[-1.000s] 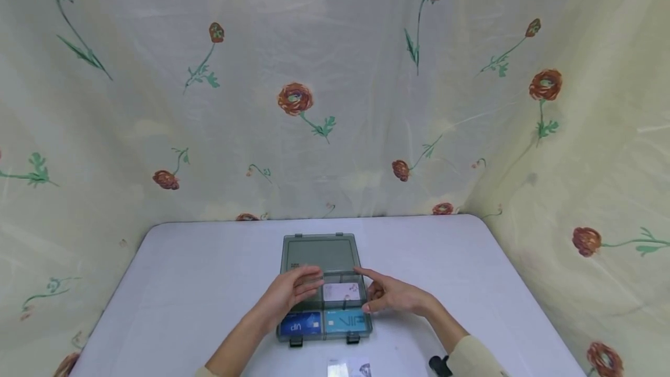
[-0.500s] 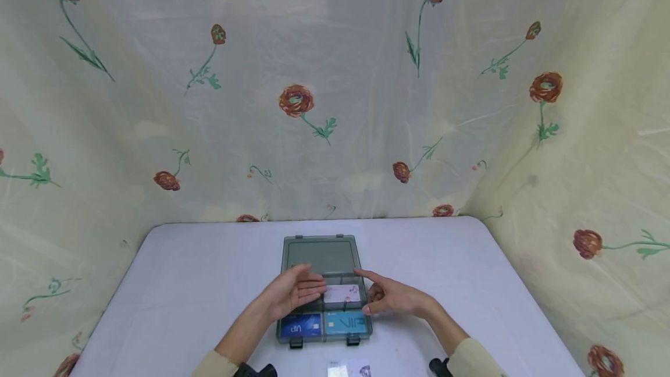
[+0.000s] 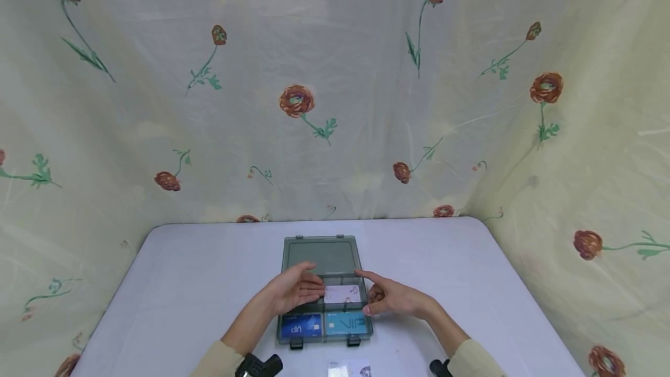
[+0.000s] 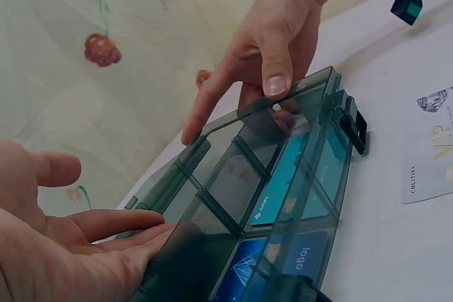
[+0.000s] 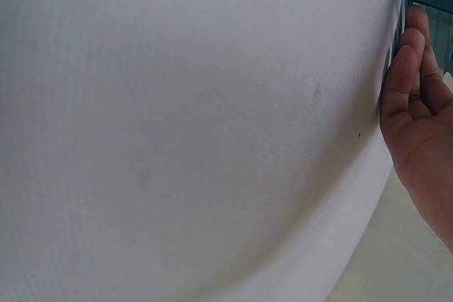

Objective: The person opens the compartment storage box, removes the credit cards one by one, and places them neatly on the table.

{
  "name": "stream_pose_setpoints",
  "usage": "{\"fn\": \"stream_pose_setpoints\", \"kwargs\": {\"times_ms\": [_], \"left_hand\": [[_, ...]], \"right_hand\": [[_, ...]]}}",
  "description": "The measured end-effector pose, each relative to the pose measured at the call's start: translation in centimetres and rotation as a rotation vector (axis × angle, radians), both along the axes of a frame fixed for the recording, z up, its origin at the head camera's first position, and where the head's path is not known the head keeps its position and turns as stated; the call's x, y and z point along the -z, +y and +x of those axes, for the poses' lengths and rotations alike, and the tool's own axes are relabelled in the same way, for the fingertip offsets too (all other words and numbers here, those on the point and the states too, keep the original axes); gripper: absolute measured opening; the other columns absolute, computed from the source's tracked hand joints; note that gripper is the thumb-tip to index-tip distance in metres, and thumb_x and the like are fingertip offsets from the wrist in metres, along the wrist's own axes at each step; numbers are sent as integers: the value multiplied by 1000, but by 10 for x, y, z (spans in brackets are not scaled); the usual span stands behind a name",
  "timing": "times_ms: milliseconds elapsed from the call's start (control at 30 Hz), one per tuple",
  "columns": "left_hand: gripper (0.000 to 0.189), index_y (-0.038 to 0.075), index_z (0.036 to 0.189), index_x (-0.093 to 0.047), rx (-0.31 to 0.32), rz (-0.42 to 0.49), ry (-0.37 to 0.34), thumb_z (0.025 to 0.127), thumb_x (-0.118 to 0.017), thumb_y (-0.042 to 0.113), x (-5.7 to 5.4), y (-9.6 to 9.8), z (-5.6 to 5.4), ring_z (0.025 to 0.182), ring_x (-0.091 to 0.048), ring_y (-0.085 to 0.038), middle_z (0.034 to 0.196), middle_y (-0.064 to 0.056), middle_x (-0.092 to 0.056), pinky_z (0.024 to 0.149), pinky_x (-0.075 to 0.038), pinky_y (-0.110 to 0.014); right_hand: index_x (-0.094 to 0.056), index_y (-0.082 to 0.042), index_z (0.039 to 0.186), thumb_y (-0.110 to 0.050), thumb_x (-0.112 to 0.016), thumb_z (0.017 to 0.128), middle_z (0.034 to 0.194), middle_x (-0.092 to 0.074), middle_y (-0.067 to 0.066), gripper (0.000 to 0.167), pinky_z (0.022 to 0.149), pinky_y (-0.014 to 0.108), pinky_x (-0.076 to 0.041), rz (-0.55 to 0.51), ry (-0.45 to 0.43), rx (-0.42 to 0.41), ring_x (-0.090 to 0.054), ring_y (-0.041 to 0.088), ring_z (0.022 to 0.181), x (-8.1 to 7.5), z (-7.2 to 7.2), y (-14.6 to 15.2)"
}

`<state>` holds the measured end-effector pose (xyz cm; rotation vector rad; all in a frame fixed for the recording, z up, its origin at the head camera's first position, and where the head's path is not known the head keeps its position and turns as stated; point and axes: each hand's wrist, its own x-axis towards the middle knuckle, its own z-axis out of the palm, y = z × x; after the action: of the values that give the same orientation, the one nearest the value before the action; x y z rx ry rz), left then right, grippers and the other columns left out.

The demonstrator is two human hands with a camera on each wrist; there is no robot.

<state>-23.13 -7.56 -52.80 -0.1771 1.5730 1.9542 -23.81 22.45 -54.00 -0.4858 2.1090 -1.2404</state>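
Note:
A translucent dark-green divided box (image 3: 321, 256) lies on the table with its lid folded back. Its front compartments hold a dark blue VIP card (image 3: 299, 326) and a light blue card (image 3: 346, 323). A pale pink card (image 3: 342, 294) sits behind the light blue one. My left hand (image 3: 294, 291) is over the box's left side, palm up, fingers straight and touching no card that I can make out. At the right rim, my right hand (image 3: 395, 295) holds the box, thumb on the edge and index finger stretched along it; the left wrist view shows this too.
A whitish card (image 3: 349, 369) lies on the white table (image 3: 209, 272) in front of the box. Two black latches (image 3: 296, 343) stick out from the box's front. Flower-printed curtains (image 3: 335, 74) surround the table's back and sides.
The left hand has turned its palm further upward, and its forearm has shifted so the wrist strap shows. The right hand stays at the box's right rim.

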Motion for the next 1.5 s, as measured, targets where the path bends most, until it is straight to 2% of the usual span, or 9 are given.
{"fn": "stream_pose_setpoints", "kwargs": {"times_ms": [833, 1500], "left_hand": [[63, -17, 129, -55, 11, -40, 7, 104, -49, 41, 1, 2, -2, 120, -63, -39, 126, -30, -63, 104, -51, -44], [65, -16, 131, -55, 77, -66, 24, 102, -53, 42, -1, 7, -5, 117, -64, -37, 125, -27, -64, 102, -51, -44]], "right_hand": [[-25, -26, 161, -28, -79, 88, 104, -62, 12, 91, 78, 36, -48, -11, -6, 2, -57, 22, 89, 2, -1, 1], [-25, -26, 161, -24, -79, 89, 103, -61, 12, 90, 77, 36, -47, -11, -21, 12, -56, 22, 89, 1, 0, -1]]}}
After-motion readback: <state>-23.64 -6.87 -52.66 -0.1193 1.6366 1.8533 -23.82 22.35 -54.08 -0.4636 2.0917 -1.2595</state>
